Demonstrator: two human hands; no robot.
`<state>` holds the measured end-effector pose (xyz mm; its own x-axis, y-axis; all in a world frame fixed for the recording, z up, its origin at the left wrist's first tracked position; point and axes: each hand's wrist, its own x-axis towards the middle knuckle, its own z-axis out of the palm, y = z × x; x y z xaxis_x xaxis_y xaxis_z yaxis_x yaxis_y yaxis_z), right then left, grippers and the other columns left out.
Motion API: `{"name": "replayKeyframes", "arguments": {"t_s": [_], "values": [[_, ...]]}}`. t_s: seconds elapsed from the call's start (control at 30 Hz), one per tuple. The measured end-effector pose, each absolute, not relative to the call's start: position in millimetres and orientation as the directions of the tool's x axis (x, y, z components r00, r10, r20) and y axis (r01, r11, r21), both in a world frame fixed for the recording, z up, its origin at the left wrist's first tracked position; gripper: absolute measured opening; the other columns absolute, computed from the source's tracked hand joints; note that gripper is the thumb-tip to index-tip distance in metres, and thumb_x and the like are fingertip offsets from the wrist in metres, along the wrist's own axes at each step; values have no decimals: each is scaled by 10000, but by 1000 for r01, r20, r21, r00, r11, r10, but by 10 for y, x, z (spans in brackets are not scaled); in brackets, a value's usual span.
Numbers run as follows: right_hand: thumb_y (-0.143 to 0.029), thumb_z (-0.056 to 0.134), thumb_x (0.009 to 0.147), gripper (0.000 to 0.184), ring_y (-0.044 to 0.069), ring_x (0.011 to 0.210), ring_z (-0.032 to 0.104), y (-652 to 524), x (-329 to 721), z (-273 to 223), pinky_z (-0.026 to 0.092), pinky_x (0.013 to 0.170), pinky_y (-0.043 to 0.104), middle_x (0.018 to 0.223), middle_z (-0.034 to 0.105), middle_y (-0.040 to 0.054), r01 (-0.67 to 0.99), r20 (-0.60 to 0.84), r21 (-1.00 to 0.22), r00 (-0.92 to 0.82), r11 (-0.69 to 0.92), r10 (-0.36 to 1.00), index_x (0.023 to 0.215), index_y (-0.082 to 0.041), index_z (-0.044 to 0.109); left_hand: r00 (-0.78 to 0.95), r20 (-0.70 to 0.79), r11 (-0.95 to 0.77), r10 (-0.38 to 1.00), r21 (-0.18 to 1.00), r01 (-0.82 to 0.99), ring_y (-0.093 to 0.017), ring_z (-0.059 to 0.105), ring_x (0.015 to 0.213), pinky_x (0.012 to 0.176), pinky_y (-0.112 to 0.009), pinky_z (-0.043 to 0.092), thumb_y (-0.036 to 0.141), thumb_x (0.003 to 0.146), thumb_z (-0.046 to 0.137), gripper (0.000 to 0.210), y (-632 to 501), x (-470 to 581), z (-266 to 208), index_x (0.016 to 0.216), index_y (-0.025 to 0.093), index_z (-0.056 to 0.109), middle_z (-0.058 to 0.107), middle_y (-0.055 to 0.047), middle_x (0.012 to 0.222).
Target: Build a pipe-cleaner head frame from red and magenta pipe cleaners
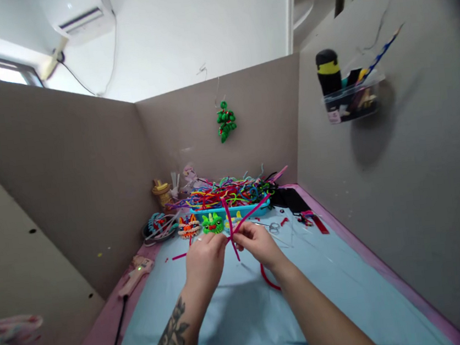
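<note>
Table [156, 325], left edge: a glue gun [138, 272] with a lit green indicator; its black cable [118, 335] runs toward the near edge.

Rear left corner: a dark dish [154, 240] containing blue and red pieces, with a gold-coloured object [161, 190] behind it. Nearer, a loose magenta strip [179, 256] lies left of the hands.

Toward the rear edge: an orange-and-cream figure [188, 227].

Left hand [206, 253]: raised above the table, fingers drawn together, no visible gap; thumb and index finger pinch the magenta stems [229, 222] beside their crossing. A green figure [213, 224] stands just beyond this hand.

Magenta stems: held between both hands, mid-table; one nearly upright, one slanting up to the right. Behind them, a blue tray [261, 210] at the rear edge carries many coloured stems [232, 190].

Right hand [258, 242]: thumb and index finger closed on the stems at the crossing; other fingers curled. A red stem [269, 280] curves beneath the wrist.

Right of this hand: scissors [275, 227].

Rear right corner: a flat black item [296, 200]. Right edge: a red strip [321, 225].
</note>
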<state>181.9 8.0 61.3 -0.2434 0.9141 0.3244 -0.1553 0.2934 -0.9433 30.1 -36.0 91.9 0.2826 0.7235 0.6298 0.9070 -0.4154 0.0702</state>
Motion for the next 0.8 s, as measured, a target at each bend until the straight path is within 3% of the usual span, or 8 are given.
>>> {"name": "replayKeyframes", "arguments": {"t_s": [0.37,0.6,0.8], "values": [[-272,642,667,134,94,490,520,77,1838,601,466,480,224,545,550,-33,-174,288,-953,-265,248,920,634,-163,572,221,604,-510,766,361,780,-157,609,756,673,-245,440,195,844,508,142,-322,264,853,794,198,640,673,-32,793],[-271,628,681,133,89,508,512,91,1850,571,470,452,203,559,544,-30,-162,299,-951,-285,262,911,651,-155,571,262,579,-541,772,382,749,-146,603,738,670,-241,446,210,850,499,157,-360,276,930,801,195,648,673,-28,780],[-249,597,682,111,94,521,485,84,1822,556,447,424,199,579,502,-35,-97,327,-945,-282,312,902,634,-163,545,281,568,-523,773,320,790,-148,590,719,651,-244,444,189,843,495,165,-361,282,940,794,190,653,658,-35,762]]}}
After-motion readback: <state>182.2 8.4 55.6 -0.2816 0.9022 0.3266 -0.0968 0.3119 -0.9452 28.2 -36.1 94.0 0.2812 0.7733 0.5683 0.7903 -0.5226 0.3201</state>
